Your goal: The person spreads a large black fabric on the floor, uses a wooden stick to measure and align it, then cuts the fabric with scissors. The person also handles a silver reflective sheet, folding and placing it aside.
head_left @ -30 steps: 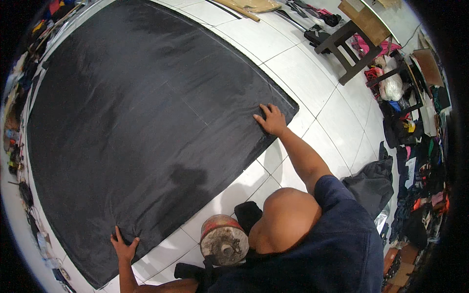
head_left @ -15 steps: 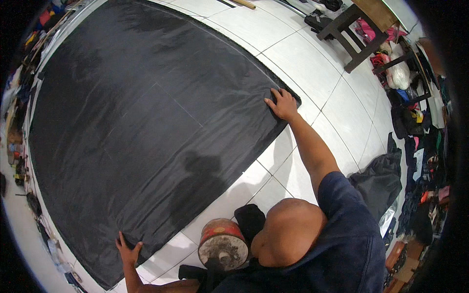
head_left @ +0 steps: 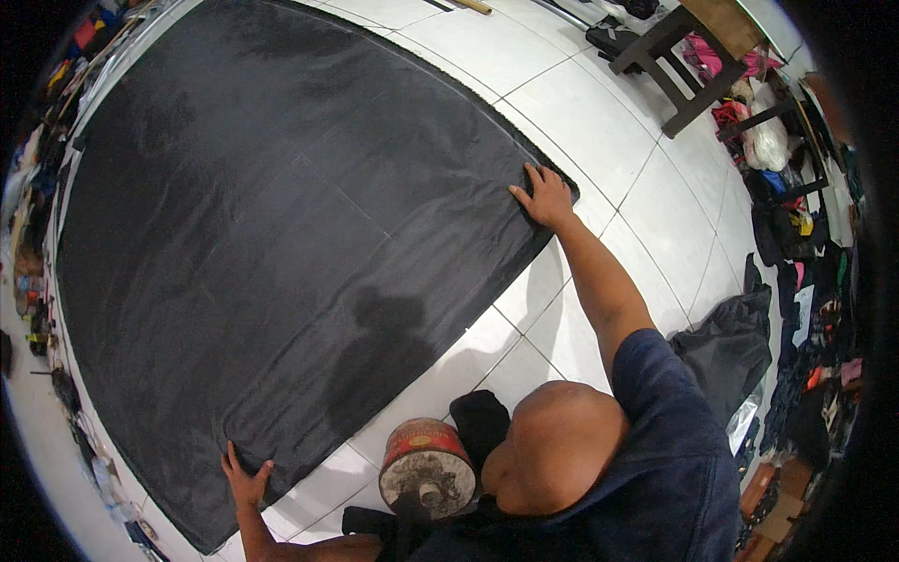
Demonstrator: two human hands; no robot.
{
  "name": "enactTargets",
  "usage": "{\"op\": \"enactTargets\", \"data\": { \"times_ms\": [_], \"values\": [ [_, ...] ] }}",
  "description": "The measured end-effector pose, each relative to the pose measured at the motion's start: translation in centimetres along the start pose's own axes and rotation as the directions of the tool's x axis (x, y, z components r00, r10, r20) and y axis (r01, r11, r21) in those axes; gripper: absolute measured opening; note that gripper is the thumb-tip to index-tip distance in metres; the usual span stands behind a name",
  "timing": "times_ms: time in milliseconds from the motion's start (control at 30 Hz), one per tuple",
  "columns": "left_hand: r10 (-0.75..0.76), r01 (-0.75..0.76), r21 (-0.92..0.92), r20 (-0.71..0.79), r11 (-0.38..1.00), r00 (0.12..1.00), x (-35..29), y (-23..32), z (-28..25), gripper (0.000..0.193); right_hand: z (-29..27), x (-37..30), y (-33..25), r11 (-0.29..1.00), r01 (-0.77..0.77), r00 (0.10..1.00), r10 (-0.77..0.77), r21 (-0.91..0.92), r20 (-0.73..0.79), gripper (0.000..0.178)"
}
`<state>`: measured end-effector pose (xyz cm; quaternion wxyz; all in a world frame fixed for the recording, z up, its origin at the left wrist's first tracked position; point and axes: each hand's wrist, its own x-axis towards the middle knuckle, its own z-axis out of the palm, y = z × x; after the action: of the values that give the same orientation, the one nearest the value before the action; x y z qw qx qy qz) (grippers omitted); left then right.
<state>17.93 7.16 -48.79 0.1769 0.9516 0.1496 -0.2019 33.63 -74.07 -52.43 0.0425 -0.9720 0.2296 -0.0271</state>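
Note:
A large sheet of black fabric (head_left: pixel 215 272) lies spread on the tiled floor, with thin pale lines marked on it. Its near edge runs diagonally from lower left up to the right. My left hand (head_left: pixel 248 480) rests on the fabric by the lower-left corner, fingers and thumb apart. At the far right corner, my right hand (head_left: pixel 546 197) lies on the cloth with its fingers spread. Shallow creases run across the fabric between my two hands, and a dark shadow falls on it.
White tiles (head_left: pixel 599 140) border the sheet. A round red container with a dirty top (head_left: pixel 426 468) stands by my body. A dark wooden stool (head_left: pixel 679 66) is at the upper right. A black bag (head_left: pixel 726 347) and heaps of cloth scraps (head_left: pixel 824 328) line the right side.
My right hand has shifted very slightly up and to the right on the fabric. Creases across the sheet look a little flatter. My left hand has stayed nearly still.

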Motion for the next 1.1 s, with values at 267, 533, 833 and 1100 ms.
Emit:
{"op": "enactTargets", "data": {
  "times_ms": [267,533,833,1100],
  "values": [
    [0.008,-0.007,0.034,-0.024,0.999,1.000,-0.2,-1.1,0.4,0.118,0.1,0.3,-0.4,0.999,-0.022,0.998,0.024,-0.033,0.059,0.074],
    [-0.023,0.022,-0.022,-0.002,1.000,1.000,-0.6,1.1,-0.8,0.114,0.9,1.1,0.5,0.997,0.004,0.991,0.007,-0.080,0.137,0.079],
    [0.014,-0.008,0.064,-0.083,0.998,0.996,-1.2,-0.3,0.6,0.112,0.3,1.1,0.5,0.972,0.094,0.990,-0.069,-0.214,0.122,0.076],
    [-0.069,0.075,0.098,-0.069,0.992,0.995,-1.7,-0.3,0.2,0.112,1.7,2.5,1.1,0.984,0.143,0.982,-0.127,-0.109,0.138,0.077]
  ]
}}
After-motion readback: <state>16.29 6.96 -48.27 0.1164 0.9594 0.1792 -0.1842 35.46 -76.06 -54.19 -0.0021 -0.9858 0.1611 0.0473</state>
